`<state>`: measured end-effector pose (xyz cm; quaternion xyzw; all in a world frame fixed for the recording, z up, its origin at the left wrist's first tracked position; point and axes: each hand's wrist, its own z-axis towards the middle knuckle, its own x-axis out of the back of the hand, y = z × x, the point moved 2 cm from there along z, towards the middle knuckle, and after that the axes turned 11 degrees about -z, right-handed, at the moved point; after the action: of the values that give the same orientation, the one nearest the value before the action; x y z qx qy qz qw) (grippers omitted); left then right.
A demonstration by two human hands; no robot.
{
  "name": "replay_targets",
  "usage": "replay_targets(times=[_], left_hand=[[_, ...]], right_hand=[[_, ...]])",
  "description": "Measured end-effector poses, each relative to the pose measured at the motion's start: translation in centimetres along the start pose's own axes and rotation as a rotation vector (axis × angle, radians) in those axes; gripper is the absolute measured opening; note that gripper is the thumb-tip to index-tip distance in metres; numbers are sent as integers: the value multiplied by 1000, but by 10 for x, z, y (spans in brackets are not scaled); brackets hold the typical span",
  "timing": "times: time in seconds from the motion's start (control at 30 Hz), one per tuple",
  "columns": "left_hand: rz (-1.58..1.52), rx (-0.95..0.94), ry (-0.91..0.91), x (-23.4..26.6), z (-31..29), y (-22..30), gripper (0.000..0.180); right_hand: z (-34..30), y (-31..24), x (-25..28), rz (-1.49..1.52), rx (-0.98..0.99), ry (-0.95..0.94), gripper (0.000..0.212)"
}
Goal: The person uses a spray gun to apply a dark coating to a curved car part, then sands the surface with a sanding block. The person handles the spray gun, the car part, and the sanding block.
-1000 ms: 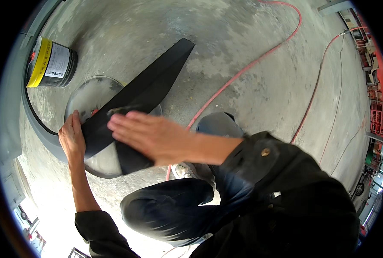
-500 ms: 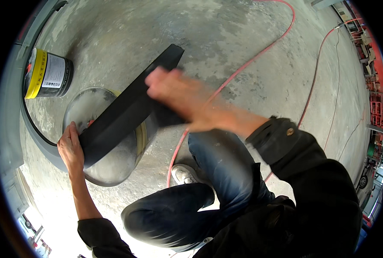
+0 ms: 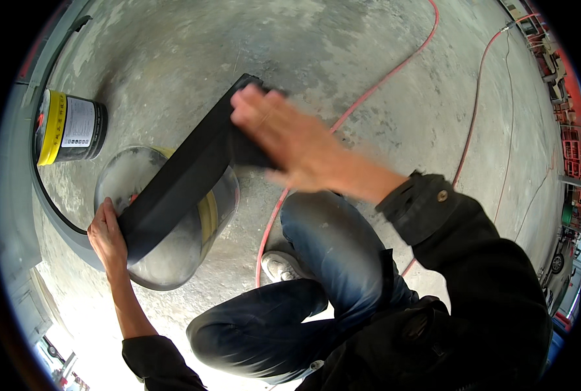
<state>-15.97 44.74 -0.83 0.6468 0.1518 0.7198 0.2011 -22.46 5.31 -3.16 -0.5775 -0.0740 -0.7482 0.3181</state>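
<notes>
A long dark grey plastic trim piece (image 3: 176,173) lies slanted across the upturned end of a translucent bucket (image 3: 166,270). At its near left end, my left hand (image 3: 108,238) grips the edge, thumb and fingers closed round it. My right hand (image 3: 284,133) lies flat over the far upper end of the trim, fingers stretched out and slightly blurred. A dark, angled surface shows beneath my right palm; whether it belongs to the trim or is a separate pad or cloth, I cannot tell.
A black bucket with a yellow band (image 3: 75,127) stands on the concrete floor at left. Beside it, a long dark curved strip (image 3: 43,189) sweeps up to the far left. A red hose (image 3: 385,78) winds across the floor to my shoe (image 3: 280,266). Red shelving (image 3: 572,140) lines the right.
My right hand has shifted slightly up along the trim. The view has tilted a little, so the buckets appear lower. My left hand keeps its grip.
</notes>
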Motion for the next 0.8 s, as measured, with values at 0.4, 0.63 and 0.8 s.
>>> replay_targets(times=[0.4,0.63,0.8], left_hand=[[-1,-3,0,2,0,5,42],[20,22,-19,1,5,18,45],[25,45,-33,2,1,17,44]], right_hand=[[-33,72,12,-327,-281,53,87],[-2,-56,-20,50,109,30,65],[51,-176,-52,-106,332,22,63]])
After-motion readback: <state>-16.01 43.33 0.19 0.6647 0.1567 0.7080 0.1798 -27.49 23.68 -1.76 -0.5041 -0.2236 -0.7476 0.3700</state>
